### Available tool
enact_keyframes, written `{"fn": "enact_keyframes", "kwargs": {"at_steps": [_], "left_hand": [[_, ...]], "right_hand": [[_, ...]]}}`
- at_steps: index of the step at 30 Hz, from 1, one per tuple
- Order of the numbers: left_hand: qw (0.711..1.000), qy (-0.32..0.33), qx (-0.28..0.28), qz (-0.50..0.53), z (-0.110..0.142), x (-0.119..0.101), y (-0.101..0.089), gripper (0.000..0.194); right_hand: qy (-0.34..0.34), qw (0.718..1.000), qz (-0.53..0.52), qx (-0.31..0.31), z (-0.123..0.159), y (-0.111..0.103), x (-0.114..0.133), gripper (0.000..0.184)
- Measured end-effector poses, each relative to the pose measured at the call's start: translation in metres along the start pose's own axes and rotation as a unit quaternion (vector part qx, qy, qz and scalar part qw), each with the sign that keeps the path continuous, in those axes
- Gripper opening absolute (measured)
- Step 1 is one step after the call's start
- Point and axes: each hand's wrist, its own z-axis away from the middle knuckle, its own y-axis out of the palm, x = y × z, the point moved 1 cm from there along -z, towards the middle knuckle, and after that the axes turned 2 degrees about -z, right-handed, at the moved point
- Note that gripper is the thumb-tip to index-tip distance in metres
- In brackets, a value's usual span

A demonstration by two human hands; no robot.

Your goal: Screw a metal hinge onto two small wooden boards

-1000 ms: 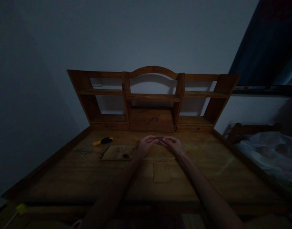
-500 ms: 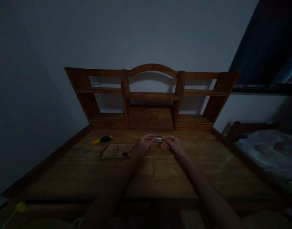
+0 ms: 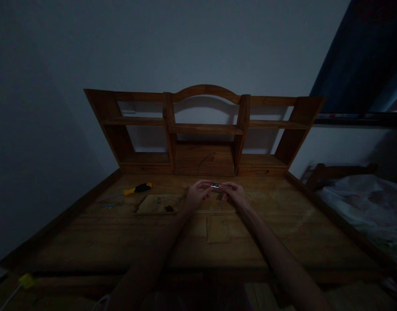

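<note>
Both my hands hold a small shiny metal plate between them above the desk; it looks hinge-like, but is too small and dim to be sure. My left hand pinches its left end. At the right end, the fingertips of my right hand are closed on it. Below the left hand and to its left lies a thin wooden board with a dark patch. Nearer to me is a small square wooden piece, flat on the desk between my forearms.
A yellow and black screwdriver lies at the left of the desk, with several screws beside it. A wooden shelf unit stands along the back against the wall. To the right is a pale plastic-like covering.
The metal plate has been tilted between my fingers and now shows a narrower face. Both hands stay nearly in place, and the view has shifted slightly.
</note>
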Motion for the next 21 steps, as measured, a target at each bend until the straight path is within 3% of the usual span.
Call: {"fn": "enact_keyframes", "kwargs": {"at_steps": [10,21], "left_hand": [[0.999,0.015,-0.037,-0.008,0.0019,-0.0103,-0.0012,0.036],[0.998,0.012,-0.056,0.019,0.0017,-0.0102,0.0021,0.035]], "right_hand": [[-0.003,0.999,0.035,0.017,0.0016,0.0019,0.0011,0.037],[-0.021,0.993,0.097,0.060,0.0072,0.0066,0.0014,0.051]]}}
